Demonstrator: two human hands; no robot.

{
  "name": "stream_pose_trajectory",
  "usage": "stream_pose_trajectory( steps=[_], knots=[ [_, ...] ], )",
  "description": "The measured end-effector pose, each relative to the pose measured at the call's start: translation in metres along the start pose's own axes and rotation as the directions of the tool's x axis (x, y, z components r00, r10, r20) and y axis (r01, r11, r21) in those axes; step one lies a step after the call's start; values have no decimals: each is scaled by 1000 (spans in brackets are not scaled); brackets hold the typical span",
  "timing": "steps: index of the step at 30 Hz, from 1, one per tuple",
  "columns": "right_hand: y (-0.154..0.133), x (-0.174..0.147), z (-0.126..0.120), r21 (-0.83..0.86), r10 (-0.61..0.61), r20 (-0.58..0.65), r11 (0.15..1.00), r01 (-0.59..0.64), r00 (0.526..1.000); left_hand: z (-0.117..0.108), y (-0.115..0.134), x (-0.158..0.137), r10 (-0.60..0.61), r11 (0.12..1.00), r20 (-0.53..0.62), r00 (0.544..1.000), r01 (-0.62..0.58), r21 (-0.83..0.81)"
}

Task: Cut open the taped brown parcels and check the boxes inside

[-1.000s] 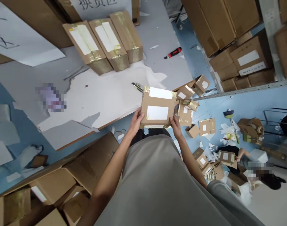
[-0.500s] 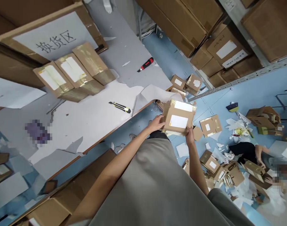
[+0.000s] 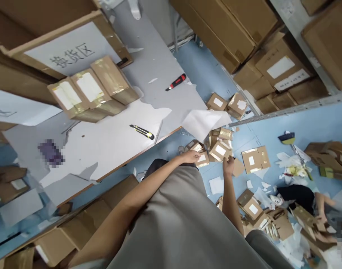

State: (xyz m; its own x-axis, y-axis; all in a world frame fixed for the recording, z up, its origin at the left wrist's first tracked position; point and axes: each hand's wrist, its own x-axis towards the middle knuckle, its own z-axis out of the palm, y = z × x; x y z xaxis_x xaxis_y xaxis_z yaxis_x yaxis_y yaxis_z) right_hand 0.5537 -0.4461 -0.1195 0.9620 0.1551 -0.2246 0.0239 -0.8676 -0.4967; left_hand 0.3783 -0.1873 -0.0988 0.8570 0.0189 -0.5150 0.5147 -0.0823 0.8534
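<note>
My left hand (image 3: 191, 157) is held out at waist height with nothing in it, its fingers loosely extended. My right hand (image 3: 228, 165) is at the same height, its fingers loosely bent and apart, with no box in them. Between and below the hands, a small cardboard box (image 3: 220, 150) with a white label is among other taped boxes (image 3: 202, 159) near the floor. Whether it touches them is unclear. A crumpled white sheet (image 3: 203, 122) is beyond the hands, past the table's edge.
On the table (image 3: 114, 145) are a yellow-black utility knife (image 3: 142, 132), a red-black utility knife (image 3: 175, 82) and three taped boxes (image 3: 89, 91). Shelving with cartons (image 3: 283, 69) stands at upper right. A co-worker's arm (image 3: 322, 209) shows among floor boxes and paper scraps.
The box that both hands held has left them; a similar box now shows lower down by the floor pile. The white sheet has slipped off the table edge.
</note>
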Motion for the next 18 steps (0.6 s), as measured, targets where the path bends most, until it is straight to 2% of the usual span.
stream_pose_trajectory(
  steps=[2, 4, 6, 9, 12, 16, 18],
  knots=[
    [-36, 8, 27, 43, -86, 86, 996, 83, 993, -26, -11, -30, -18, 997, -119, 993, 9, -76],
    [-76, 11, 52, 96, -184, 169, 981, 170, 968, -47, -25, -67, -47, 983, -280, 959, -4, -181],
    [-120, 11, 73, 154, -295, 234, 952, 264, 926, -60, -41, -106, -115, 933, -470, 875, -68, -354],
    [-189, 0, 98, 266, -450, 295, 886, 380, 843, -70, -64, -163, -238, 849, -632, 738, -158, -504],
    [-259, -29, 120, 399, -580, 361, 804, 440, 731, -78, -81, -214, -338, 789, -726, 599, -241, -565],
    [-338, -95, 150, 527, -705, 431, 704, 476, 564, -99, -95, -273, -427, 762, -809, 404, -321, -562],
    [-368, -132, 165, 554, -735, 456, 675, 487, 502, -113, -102, -300, -449, 749, -826, 342, -359, -556]
  ],
)
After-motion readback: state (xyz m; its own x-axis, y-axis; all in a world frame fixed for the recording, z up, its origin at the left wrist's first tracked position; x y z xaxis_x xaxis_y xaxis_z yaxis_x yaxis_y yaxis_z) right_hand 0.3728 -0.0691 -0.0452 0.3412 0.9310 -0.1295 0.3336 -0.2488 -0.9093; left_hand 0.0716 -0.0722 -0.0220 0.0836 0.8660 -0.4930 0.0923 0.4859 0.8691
